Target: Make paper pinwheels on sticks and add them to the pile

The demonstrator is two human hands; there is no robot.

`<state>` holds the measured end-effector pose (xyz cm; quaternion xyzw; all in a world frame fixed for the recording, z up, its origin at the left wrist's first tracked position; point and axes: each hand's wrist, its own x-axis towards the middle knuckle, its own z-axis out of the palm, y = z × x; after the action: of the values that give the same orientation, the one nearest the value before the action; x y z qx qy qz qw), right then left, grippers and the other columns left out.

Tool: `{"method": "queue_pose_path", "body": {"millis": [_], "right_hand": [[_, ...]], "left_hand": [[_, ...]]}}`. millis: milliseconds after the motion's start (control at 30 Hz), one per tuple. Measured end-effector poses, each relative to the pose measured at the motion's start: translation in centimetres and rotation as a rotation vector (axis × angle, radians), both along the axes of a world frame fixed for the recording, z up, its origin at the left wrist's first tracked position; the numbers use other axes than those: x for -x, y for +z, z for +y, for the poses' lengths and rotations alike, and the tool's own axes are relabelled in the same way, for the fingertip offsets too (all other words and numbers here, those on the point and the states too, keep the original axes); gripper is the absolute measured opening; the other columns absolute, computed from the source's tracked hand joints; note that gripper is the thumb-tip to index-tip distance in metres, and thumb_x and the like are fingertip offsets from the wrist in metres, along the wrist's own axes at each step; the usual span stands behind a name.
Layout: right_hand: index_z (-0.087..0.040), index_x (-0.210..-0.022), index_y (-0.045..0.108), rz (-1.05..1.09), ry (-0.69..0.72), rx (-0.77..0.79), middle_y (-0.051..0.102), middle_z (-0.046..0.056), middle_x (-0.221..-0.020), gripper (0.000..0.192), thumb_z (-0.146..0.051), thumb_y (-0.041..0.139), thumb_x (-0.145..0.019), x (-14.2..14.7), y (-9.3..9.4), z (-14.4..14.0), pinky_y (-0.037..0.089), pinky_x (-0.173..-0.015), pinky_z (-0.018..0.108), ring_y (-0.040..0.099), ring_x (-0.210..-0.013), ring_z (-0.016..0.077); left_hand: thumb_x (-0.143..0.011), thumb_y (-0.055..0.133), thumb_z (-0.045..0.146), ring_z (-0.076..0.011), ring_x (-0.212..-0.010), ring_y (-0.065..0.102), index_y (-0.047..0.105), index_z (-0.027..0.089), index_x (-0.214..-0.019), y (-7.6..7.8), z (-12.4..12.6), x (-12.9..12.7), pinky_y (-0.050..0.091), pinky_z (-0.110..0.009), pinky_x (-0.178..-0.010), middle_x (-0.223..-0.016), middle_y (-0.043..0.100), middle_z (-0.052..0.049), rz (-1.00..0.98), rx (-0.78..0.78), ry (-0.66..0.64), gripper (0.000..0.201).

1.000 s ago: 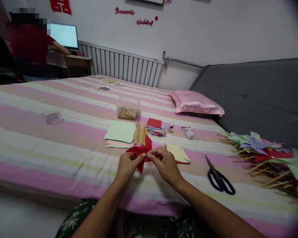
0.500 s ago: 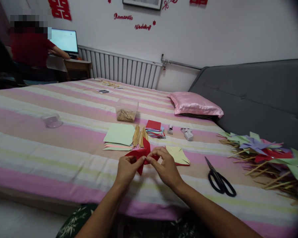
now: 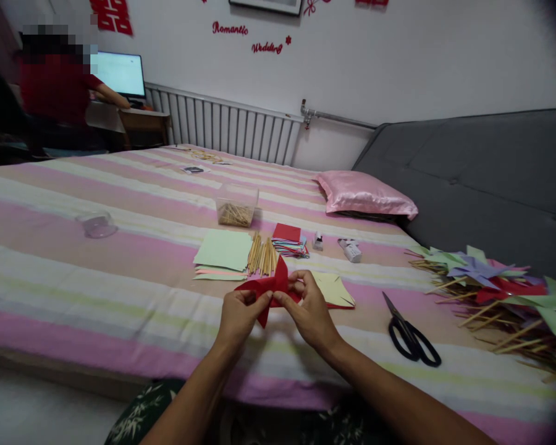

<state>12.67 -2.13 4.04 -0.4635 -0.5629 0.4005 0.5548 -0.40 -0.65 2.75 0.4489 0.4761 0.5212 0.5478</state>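
Both my hands hold a folded red paper piece (image 3: 271,287) just above the striped bedspread (image 3: 120,272). My left hand (image 3: 238,315) pinches its left side and my right hand (image 3: 309,309) pinches its centre and right side. Red points of the paper stick up and down between my fingers. Just behind it lie a bundle of wooden sticks (image 3: 262,256), pale green paper sheets (image 3: 222,252), a stack of coloured paper squares (image 3: 288,241) and a yellow cut sheet (image 3: 333,289).
Black scissors (image 3: 410,334) lie to the right. A heap of finished paper pinwheels (image 3: 495,290) fills the far right. A clear box of sticks (image 3: 236,207), a clear lid (image 3: 96,224), a pink pillow (image 3: 366,194) and a grey headboard (image 3: 486,179) stand behind. A person in red sits at a monitor (image 3: 118,74).
The red paper's upper point has swung from the left to upright and rightward as my fingers worked its centre. My hands stayed in the same spot.
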Motion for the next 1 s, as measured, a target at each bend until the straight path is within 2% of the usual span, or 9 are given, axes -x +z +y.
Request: {"method": "queue_pose_path", "body": {"millis": [100,200,300,600,800,1000], "right_hand": [[-0.020,-0.106,0.045,0.041,0.085,0.032,0.066,0.004,-0.088,0.035,-0.028,0.061,-0.077,-0.04,-0.05,0.04,0.050,-0.076,0.032,0.064,-0.082,0.0181],[-0.016,-0.094,0.059,-0.071,0.119,0.009,0.067,0.006,-0.090,0.021,-0.030,0.058,-0.079,-0.27,-0.02,0.12,0.049,-0.077,0.031,0.063,-0.085,0.0193],[-0.015,-0.085,0.065,-0.140,0.121,0.012,0.068,0.005,-0.083,0.019,-0.031,0.057,-0.080,-0.50,0.04,0.17,0.048,-0.073,0.030,0.062,-0.080,0.0196],[-0.015,-0.082,0.065,-0.134,0.112,0.021,0.068,0.005,-0.080,0.019,-0.032,0.058,-0.079,-0.81,-0.16,0.49,0.049,-0.069,0.031,0.062,-0.075,0.0191],[-0.014,-0.087,0.064,-0.122,0.110,0.026,0.069,0.006,-0.085,0.021,-0.032,0.057,-0.079,-0.86,-0.41,0.62,0.051,-0.072,0.032,0.063,-0.079,0.0199],[-0.015,-0.090,0.063,-0.268,0.063,-0.010,0.068,0.006,-0.086,0.020,-0.030,0.054,-0.081,-0.91,-0.71,0.42,0.050,-0.071,0.031,0.062,-0.080,0.0194]], "left_hand": [[-0.056,0.074,0.031,-0.0143,-0.053,0.059,0.072,0.010,-0.064,-0.04,0.00,-0.02,0.042,-0.022,-0.053,-0.063,0.071,-0.008,-0.030,-0.001,-0.009,0.022],[-0.054,0.075,0.030,-0.0148,-0.053,0.059,0.072,0.010,-0.063,-0.02,-0.01,0.01,0.042,-0.023,-0.053,-0.061,0.070,-0.008,-0.037,0.001,0.005,0.022],[-0.053,0.075,0.030,-0.0146,-0.051,0.058,0.071,0.009,-0.062,0.09,-0.05,0.06,0.041,-0.023,-0.051,-0.059,0.070,-0.008,-0.011,0.002,0.011,0.023],[-0.054,0.075,0.033,-0.0128,-0.046,0.055,0.070,0.011,-0.058,0.07,-0.14,-0.19,0.037,-0.021,-0.046,-0.053,0.067,-0.005,0.024,-0.028,-0.013,0.023],[-0.054,0.074,0.027,-0.0141,-0.053,0.060,0.073,0.012,-0.064,0.17,-0.20,-0.33,0.043,-0.022,-0.053,-0.063,0.071,-0.007,-0.082,0.011,-0.062,0.019],[-0.052,0.075,0.023,-0.0167,-0.058,0.063,0.073,0.011,-0.067,0.01,-0.10,-0.17,0.046,-0.024,-0.059,-0.066,0.072,-0.008,-0.091,0.049,-0.055,0.020]]}}
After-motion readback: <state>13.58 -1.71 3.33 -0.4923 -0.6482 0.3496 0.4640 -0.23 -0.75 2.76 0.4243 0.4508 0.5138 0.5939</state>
